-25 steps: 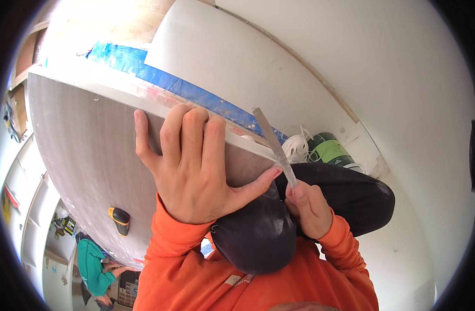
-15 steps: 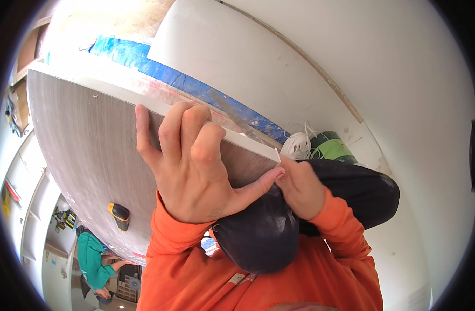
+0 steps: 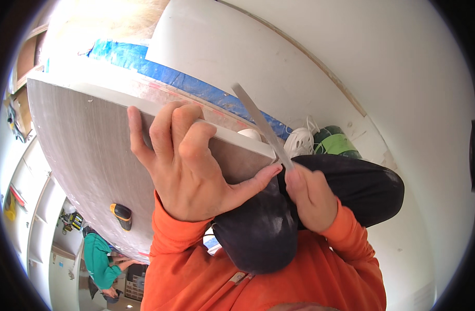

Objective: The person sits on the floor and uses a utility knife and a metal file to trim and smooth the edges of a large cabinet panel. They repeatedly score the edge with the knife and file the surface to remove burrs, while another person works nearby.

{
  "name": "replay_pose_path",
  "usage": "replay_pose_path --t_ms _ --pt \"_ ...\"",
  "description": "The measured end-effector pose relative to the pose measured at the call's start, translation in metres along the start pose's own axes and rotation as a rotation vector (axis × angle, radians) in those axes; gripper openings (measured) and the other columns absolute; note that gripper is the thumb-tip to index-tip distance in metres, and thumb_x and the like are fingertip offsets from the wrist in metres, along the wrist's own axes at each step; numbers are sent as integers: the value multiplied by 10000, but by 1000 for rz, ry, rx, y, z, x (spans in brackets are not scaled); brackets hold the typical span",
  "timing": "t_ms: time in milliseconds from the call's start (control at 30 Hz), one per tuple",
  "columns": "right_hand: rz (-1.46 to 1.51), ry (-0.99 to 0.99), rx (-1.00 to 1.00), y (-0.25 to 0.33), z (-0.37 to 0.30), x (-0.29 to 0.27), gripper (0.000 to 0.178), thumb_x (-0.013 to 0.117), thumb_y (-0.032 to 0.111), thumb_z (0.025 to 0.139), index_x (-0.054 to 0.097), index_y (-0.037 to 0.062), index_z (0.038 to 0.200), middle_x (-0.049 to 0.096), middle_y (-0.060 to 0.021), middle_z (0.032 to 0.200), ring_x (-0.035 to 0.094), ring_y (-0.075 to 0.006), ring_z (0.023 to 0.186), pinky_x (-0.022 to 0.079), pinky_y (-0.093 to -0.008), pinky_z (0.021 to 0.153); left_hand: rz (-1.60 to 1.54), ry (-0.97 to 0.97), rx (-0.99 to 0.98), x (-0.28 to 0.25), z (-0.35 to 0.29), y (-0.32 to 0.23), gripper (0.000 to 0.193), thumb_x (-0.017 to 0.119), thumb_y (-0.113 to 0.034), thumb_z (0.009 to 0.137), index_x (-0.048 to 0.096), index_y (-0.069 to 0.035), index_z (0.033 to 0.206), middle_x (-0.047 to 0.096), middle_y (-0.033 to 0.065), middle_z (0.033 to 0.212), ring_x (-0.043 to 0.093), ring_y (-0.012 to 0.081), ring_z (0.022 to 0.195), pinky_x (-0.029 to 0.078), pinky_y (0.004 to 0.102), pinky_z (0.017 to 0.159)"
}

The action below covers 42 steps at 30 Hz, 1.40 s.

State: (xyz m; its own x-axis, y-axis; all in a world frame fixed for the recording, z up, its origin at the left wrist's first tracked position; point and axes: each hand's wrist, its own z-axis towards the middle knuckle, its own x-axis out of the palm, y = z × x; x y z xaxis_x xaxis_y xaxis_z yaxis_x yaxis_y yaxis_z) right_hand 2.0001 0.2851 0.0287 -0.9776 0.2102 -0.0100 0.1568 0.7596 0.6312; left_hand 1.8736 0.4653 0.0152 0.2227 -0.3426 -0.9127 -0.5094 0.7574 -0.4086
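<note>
Between the 2 dark-trousered knees [image 3: 255, 233], the right hand [image 3: 313, 199] is closed around the lower end of a flat metal file [image 3: 259, 118], its blade slanting past the corner of a grey wood-grain panel [image 3: 92, 140]; whether they touch, I cannot tell. The left hand [image 3: 188, 179] holds the panel, fingers bent over its white edge strip [image 3: 245, 143], thumb stretched to that corner. A slip could scrape the thumb; a tilted blade could chip the strip. If the left hand loosened, the panel could shift, sliding the yellow-and-black hand tool [image 3: 122, 216] on it. Farther off is 1 co-worker in teal [image 3: 98, 260].
</note>
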Motion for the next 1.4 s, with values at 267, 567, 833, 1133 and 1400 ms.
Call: replay_pose_path --t_ms 267,567,833,1133,1400 --pt "78 -126 8 3 -2 2 426 345 322 1089 526 11 862 452 -73 594 424 -211 528 343 -338 510 4 -56 38 2 -2 2 969 869 -679 536 440 -58 1143 517 180 1187 519 381 1119 253 628 1084" --pt "32 59 33 4 -22 -9 387 373 308 1087 510 12 880 468 -200 630 505 -454 585 403 -436 546 -48 -57 49 0 -6 5 988 913 -637 497 460 -64 1161 465 156 1176 465 409 1156 267 662 1082" --pt "16 132 106 11 -18 -19 398 377 321 1086 519 7 885 476 -212 634 517 -466 600 396 -439 544 -37 -45 28 0 -5 3 953 918 -624 491 472 -64 1121 454 151 1161 446 394 1149 261 671 1100" --pt "-17 75 -71 5 21 1 365 415 263 1075 556 -14 883 539 -274 694 541 -491 689 419 -462 578 -38 -50 19 -2 -4 -1 942 918 -616 495 466 -55 1102 451 161 1164 435 377 1141 274 656 1107" --pt "-27 45 63 7 -17 -14 393 390 297 1085 531 -8 881 506 -240 650 511 -481 641 398 -447 554 -35 -27 19 -3 -5 0 934 930 -589 506 447 -64 1109 437 154 1178 411 373 1173 280 642 1099"
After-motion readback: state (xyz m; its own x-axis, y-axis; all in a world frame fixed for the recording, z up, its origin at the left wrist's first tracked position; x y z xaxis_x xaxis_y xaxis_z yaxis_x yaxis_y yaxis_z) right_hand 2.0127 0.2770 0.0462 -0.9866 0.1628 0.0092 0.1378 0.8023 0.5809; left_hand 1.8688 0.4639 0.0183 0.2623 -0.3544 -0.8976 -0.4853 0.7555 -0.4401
